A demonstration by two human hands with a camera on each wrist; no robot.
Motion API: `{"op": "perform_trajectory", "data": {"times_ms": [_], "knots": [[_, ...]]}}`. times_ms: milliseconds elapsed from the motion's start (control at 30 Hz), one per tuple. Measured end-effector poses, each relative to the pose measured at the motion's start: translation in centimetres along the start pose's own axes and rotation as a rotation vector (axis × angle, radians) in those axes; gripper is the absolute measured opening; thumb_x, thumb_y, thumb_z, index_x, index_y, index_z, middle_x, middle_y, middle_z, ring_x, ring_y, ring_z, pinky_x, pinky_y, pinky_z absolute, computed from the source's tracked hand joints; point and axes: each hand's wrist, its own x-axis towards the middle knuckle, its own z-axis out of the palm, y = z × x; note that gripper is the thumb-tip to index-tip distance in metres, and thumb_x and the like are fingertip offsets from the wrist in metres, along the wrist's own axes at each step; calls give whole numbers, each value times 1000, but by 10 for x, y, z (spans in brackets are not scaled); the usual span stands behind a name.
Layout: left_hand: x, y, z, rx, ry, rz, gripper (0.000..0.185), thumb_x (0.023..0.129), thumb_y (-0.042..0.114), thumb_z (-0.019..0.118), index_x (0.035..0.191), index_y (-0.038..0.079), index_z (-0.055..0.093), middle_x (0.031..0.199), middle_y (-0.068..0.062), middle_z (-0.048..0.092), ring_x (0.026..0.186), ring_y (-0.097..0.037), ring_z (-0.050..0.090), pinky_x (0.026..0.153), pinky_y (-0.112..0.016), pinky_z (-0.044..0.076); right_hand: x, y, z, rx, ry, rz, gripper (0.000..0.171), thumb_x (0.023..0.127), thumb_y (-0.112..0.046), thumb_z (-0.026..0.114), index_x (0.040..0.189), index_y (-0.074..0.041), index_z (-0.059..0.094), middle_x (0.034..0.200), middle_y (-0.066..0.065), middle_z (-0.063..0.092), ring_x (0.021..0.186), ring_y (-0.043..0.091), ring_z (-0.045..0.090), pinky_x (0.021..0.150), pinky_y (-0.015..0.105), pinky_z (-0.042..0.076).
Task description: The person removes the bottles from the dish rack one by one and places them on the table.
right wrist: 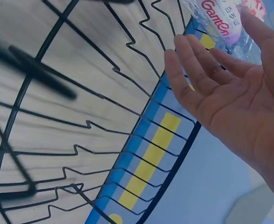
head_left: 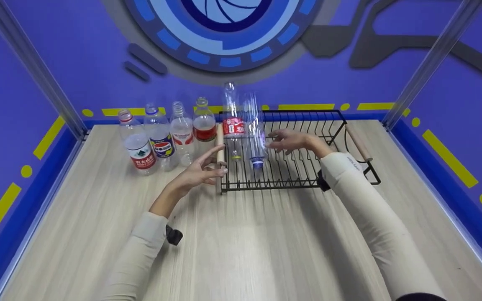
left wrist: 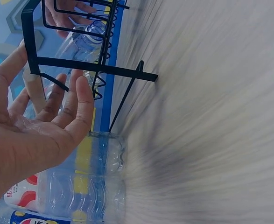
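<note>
Rack [head_left: 303,167] taken as landmark: black wire dish rack, sitting toward the far edge of the tabletop [head_left: 241,251], with a wooden handle on each short side. I note a wide bare stretch of tabletop on the near side of the rack, reaching to the near edge. Between the rack's far side and the blue wall the gap is narrow.

Two clear bottles stand upside down in the rack's left end: a red-label bottle [head_left: 233,121] nearest the left handle [head_left: 220,146], and a plain bottle [head_left: 254,129] with a blue cap just to its right, touching or nearly so; I cannot tell which.

Left hand [head_left: 201,171] hovers just outside the rack's left handle, fingers straight and slightly spread, holding nothing. In the left wrist view the palm [left wrist: 29,140] faces the rack frame without touching it.

Right hand [head_left: 293,141] is over the rack's middle, just right of the plain bottle, fingers [right wrist: 193,79] straight and loosely together, gripping nothing. Whether the fingertips touch the bottle I cannot tell.

Left of the rack, four upright bottles [head_left: 163,133] stand in a row, the nearest one just beside the left handle.
</note>
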Motion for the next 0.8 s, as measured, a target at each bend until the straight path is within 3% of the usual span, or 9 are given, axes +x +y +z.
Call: {"op": "perform_trajectory", "data": {"times_ms": [300, 600, 800], "knots": [[1, -4, 1, -12, -2, 32, 83, 96, 16, 72, 162, 34, 26, 147, -14, 48, 109, -19, 64, 90, -41, 57, 7, -9, 5, -103, -27, 2, 74, 104, -38, 59, 160, -4, 26, 144, 29, 56, 122, 41, 63, 97, 48, 57], [-1, -4, 0, -8, 1, 10, 82, 96, 16, 72, 162, 37, 27, 151, -15, 46, 128, -38, 59, 104, -59, 50, 12, -27, 0, -122, -141, 137, 79, 105, -45, 53, 162, -3, 16, 141, 23, 58, 129, 37, 59, 105, 46, 53], [-1, -3, 1, 1, -3, 21, 82, 97, 16, 71, 162, 35, 26, 151, -15, 45, 128, -40, 58, 97, -48, 55, 16, -35, 0, -75, -201, 217, 93, 104, -49, 53, 163, -4, -3, 144, 21, 58, 132, 34, 58, 110, 47, 49]]}}
